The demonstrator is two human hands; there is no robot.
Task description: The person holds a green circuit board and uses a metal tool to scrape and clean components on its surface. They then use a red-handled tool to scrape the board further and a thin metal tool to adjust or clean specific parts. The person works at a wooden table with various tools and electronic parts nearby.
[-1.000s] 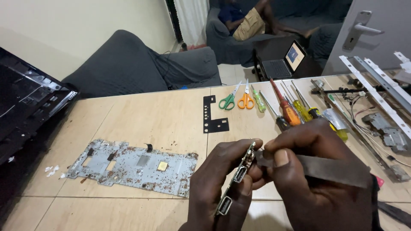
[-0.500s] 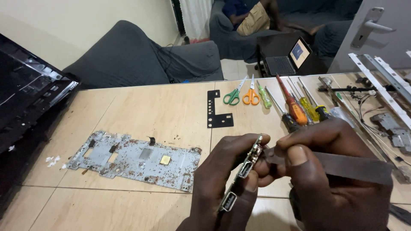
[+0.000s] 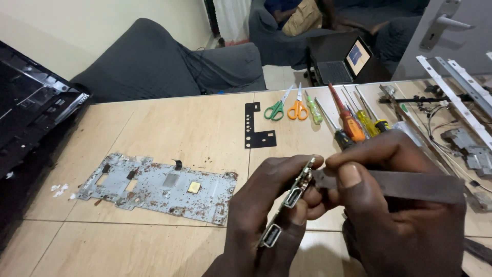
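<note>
The left hand (image 3: 266, 215) had its fingers clamped on the edge of a narrow circuit board (image 3: 289, 200), held on edge above the counter (image 3: 179, 128), long axis running from lower left up to upper right. The right hand (image 3: 405, 205), fingers pinched on a flat grey metal blade (image 3: 394, 183), lay directly right of the board. The blade's tip met the board's upper end.
</note>
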